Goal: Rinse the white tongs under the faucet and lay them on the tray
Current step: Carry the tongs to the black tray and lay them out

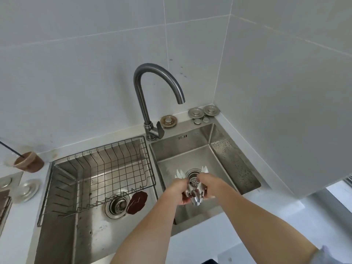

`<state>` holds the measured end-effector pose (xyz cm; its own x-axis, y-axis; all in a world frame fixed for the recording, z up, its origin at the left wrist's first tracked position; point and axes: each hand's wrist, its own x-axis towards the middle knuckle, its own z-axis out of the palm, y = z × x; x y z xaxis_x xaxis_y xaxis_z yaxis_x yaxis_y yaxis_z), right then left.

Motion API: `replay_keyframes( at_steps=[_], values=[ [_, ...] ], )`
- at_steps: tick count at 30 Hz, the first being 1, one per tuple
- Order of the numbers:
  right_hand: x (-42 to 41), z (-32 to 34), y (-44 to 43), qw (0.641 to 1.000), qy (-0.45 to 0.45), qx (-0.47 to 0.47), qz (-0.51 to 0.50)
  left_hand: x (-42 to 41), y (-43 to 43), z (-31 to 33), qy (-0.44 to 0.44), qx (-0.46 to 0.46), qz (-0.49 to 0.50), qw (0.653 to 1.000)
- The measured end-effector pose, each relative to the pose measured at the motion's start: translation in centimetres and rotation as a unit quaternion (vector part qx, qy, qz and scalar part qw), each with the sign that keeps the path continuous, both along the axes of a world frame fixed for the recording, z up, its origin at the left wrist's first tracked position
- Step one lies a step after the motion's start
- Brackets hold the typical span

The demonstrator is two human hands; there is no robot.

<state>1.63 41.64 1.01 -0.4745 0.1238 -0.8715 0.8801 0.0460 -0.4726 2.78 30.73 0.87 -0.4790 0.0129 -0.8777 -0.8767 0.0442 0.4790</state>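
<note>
1. The white tongs [194, 187] hang over the right sink basin [190, 149], above its round perforated drain strainer [193, 178]; their toothed white plastic tips splay to either side, and the hinge end is shiny metal.
2. The left hand [180, 191] is clamped around the left arm of the tongs; the right hand [208, 182] grips the right arm.
3. The curved brushed-steel faucet [152, 96] arches above the basin, with no water visible at its spout.
4. The left sink basin [62, 216] holds a wire rack [99, 174], a strainer and a dark red, flat, rounded object [137, 202].
5. Round metal lids [203, 112] lie on the rear ledge; a brown cup [28, 161] with a dark straw stands on the pale surface [19, 235] to the left.
6. No readable writing shows.
</note>
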Motion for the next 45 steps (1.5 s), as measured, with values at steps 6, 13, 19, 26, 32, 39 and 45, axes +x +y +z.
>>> replay_keyframes(
  at_steps=[6, 13, 19, 26, 32, 39, 45],
  values=[
    [1.4, 1.3, 0.3, 0.999, 0.039, 0.032, -0.006, -0.3, 1.0, -1.0, 0.088, -0.025, -0.06, 0.994],
    [3.8, 5.0, 5.7, 0.991, 0.084, 0.078, -0.067, 0.1, 6.0, 1.6, 0.238, -0.061, -0.155, 0.957],
    [9.4, 6.7, 11.8, 0.969, 0.162, 0.148, -0.11, 4.9, 11.8, 3.6, 0.383, -0.094, -0.21, 0.895],
    [21.4, 7.9, 20.3, 0.929, 0.231, 0.186, -0.224, 14.9, 21.5, 5.7, 0.441, -0.039, -0.266, 0.856],
    [33.1, 8.4, 28.3, 0.895, 0.219, 0.233, -0.312, 24.3, 31.1, 5.7, 0.429, 0.012, -0.348, 0.833],
    [43.4, 6.5, 36.4, 0.852, 0.169, 0.284, -0.405, 32.9, 41.1, 4.6, 0.453, 0.029, -0.446, 0.772],
    [47.3, 3.6, 42.0, 0.828, 0.134, 0.284, -0.465, 36.2, 47.9, 2.6, 0.44, 0.037, -0.529, 0.725]
  ],
)
